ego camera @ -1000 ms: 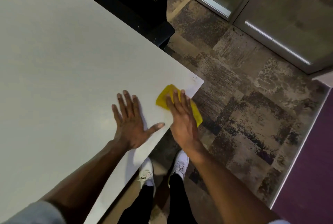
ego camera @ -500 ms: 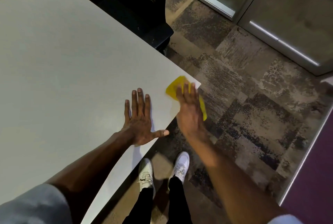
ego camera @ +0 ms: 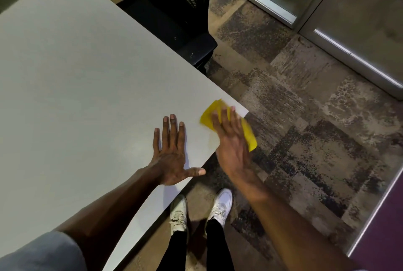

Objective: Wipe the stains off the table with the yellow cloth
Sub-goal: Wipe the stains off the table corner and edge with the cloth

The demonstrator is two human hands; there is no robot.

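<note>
The yellow cloth (ego camera: pixel 247 132) lies over the right corner of the white table (ego camera: pixel 87 79), part of it hanging past the edge. My right hand (ego camera: pixel 229 142) presses flat on the cloth with fingers stretched out, covering its middle. My left hand (ego camera: pixel 172 153) rests flat on the tabletop just left of it, fingers spread, thumb pointing toward the table edge, holding nothing. No stain shows on the visible tabletop; the corner under the cloth is hidden.
A black mesh office chair (ego camera: pixel 174 9) stands behind the table's far edge. Patterned carpet (ego camera: pixel 305 129) lies to the right, with glass partitions (ego camera: pixel 327 9) beyond. My legs and white shoes (ego camera: pixel 221 205) stand at the table's near edge.
My right hand has slid the cloth from nearer the table edge up toward the corner, covering the small marks seen there earlier. My left hand stayed flat on the table.
</note>
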